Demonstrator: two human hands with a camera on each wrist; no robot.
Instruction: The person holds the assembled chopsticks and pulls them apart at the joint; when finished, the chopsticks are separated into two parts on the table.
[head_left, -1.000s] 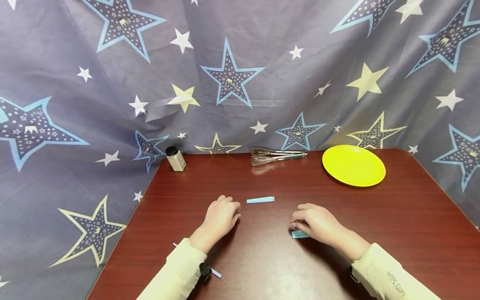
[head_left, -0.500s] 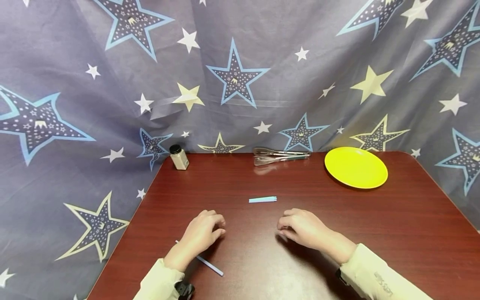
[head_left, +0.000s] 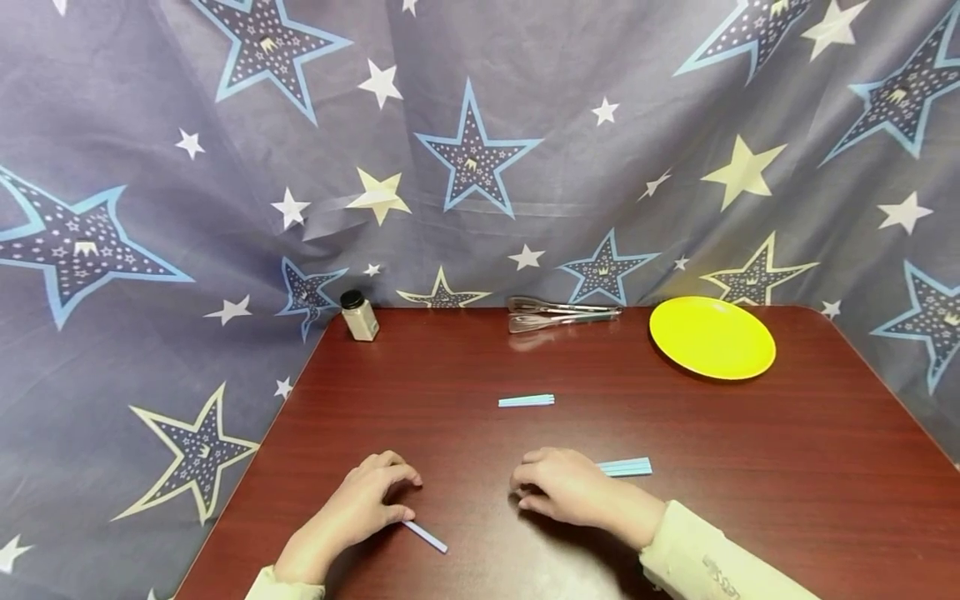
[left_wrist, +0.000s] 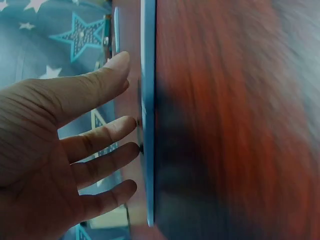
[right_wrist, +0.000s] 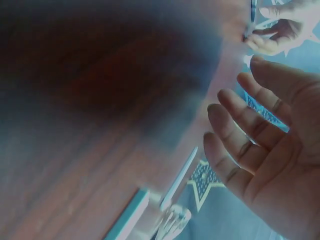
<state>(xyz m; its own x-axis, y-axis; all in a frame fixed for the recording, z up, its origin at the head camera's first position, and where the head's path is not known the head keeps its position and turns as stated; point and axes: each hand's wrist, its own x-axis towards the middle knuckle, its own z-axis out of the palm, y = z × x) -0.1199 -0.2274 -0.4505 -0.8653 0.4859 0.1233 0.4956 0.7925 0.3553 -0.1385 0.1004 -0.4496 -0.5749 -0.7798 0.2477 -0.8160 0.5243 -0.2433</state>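
Note:
My left hand (head_left: 363, 504) is low over the table at the near left, thumb and fingers spread. Beneath it lies a thin, pale lavender-blue stick (head_left: 426, 537), its far part hidden by the hand in the head view. The left wrist view shows the fingertips right beside this long stick (left_wrist: 148, 115), with thumb and fingers apart. My right hand (head_left: 558, 483) hovers near the middle with fingers loosely bent and nothing in them. Just behind it, partly covered by the hand, lies a flat light-blue bundle of sticks (head_left: 628, 467). Farther back is another small light-blue bundle (head_left: 527, 401).
Along the back edge of the dark red table (head_left: 435, 367) stand a small shaker jar with a black lid (head_left: 360, 316), metal tongs (head_left: 562, 317) and a yellow plate (head_left: 712, 337). A grey curtain with stars (head_left: 480, 100) hangs right behind the table.
My right hand has moved left and toward me, uncovering the light-blue bundle it was over. My left hand has drawn back toward me, down to the lavender-blue stick.

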